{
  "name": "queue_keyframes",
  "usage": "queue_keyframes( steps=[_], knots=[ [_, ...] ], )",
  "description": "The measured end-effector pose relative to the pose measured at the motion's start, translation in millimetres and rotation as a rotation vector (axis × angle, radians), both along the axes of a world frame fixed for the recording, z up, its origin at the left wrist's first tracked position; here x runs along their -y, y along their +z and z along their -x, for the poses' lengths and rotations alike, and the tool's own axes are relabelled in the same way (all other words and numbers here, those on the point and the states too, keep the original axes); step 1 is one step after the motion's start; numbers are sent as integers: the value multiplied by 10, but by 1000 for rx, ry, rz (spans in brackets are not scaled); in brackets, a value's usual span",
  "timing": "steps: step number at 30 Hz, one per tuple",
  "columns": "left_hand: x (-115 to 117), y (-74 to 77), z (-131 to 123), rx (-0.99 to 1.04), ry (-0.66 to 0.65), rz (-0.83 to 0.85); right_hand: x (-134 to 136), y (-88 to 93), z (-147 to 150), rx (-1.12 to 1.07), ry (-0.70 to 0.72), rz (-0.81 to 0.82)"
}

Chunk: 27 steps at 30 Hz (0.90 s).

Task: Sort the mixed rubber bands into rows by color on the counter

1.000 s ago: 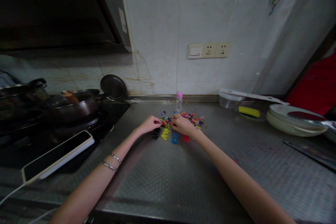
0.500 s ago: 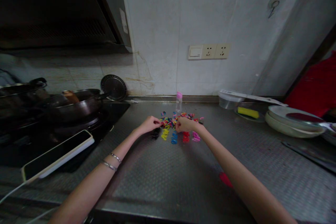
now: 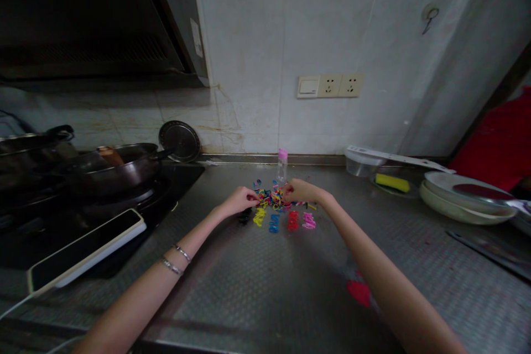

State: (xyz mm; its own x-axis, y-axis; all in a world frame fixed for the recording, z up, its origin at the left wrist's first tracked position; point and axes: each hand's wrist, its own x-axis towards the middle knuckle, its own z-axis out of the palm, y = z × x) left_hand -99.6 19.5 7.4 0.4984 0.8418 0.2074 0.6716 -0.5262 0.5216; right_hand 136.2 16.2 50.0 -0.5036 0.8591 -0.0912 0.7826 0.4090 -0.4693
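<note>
A heap of small mixed-colour elastic bands (image 3: 274, 198) lies on the steel counter (image 3: 265, 282). In front of it sit sorted little piles: black (image 3: 244, 215), yellow (image 3: 259, 217), blue (image 3: 274, 223), red (image 3: 292, 220) and pink (image 3: 308, 220). My left hand (image 3: 240, 200) is closed in a pinch at the heap's left edge. My right hand (image 3: 302, 191) is closed over the heap's right side, fingers pinched on something too small to name. A small clear bottle with a pink cap (image 3: 282, 165) stands just behind the heap.
A phone (image 3: 85, 251) on a cable lies on the black hob at left, beside a dark pan (image 3: 116, 168) and a round lid (image 3: 180, 141). At right are a clear tub (image 3: 360, 159), a yellow sponge (image 3: 392, 182) and stacked plates (image 3: 460, 196). A red scrap (image 3: 359, 292) lies by my right forearm.
My right hand moved up and to the right from the sorted piles to the heap's right side, uncovering the red and pink piles. My left hand stayed at the heap's left edge.
</note>
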Motion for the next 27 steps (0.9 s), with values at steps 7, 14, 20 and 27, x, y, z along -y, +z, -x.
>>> queue_keyframes(
  steps=[7,14,20,27],
  knots=[
    [-118,-28,-140,-130,-75,-2,-12,165,-188,1,-73,-97],
    [-207,-57,-166,-161,-95,-37,-81,118,-246,1,-71,-144],
    [-296,-25,-203,-164,-80,-36,-111,98,-258,23,-79,-135],
    [-286,96,-175,-91,-20,-67,-120,98,-263,66,-117,-116]
  ],
)
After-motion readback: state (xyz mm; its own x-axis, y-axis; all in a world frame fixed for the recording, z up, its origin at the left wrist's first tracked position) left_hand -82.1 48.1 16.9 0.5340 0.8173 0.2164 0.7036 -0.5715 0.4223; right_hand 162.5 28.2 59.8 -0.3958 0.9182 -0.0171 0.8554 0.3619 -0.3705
